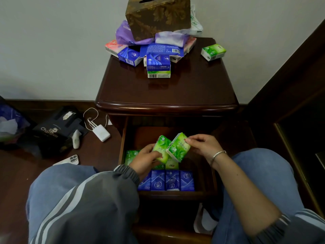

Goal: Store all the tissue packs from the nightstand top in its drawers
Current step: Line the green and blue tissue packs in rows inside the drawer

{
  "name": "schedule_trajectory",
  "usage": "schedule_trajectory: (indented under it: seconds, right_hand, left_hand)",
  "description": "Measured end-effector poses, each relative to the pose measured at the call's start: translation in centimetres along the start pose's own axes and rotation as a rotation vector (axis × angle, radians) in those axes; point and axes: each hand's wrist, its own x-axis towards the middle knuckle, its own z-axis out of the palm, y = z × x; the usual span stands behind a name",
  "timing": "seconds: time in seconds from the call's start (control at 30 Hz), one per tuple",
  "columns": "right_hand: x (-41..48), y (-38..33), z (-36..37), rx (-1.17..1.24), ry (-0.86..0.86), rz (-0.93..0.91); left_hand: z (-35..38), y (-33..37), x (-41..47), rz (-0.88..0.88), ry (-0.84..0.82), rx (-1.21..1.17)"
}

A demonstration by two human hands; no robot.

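Observation:
The dark wooden nightstand (167, 92) has its drawer (209, 180) pulled open toward me. My left hand (145, 160) grips a green tissue pack (161, 148) over the drawer. My right hand (204, 144) holds a second green tissue pack (179, 147) tilted against the first. Inside the drawer lie a row of blue packs (167, 180) at the front and green packs (131, 155) behind them. On the nightstand top remain a lone green pack (213, 51), a blue pack (158, 62) stacked on a green one (159, 74), and a heap of blue, pink and purple packs (149, 44).
A brown patterned tissue box (158, 16) rests on the heap against the wall. On the floor to the left are a white charger with cable (101, 132), a phone (71, 160) and a black box (56, 127). My knees in blue jeans flank the drawer. Dark furniture stands at right.

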Motion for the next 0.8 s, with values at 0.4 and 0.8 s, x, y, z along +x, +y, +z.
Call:
schedule_trajectory:
  seconds: [0.4,0.8]
  right_hand:
    - [0.8,0.8,0.1,-0.067,-0.056,-0.079]
    - [-0.6,-0.7,1.8,-0.503,-0.361,-0.385]
  left_hand:
    - [-2.6,1.0,1.2,0.228,0.252,0.330]
    - [-1.3,1.2,0.4,0.135,-0.003,0.272]
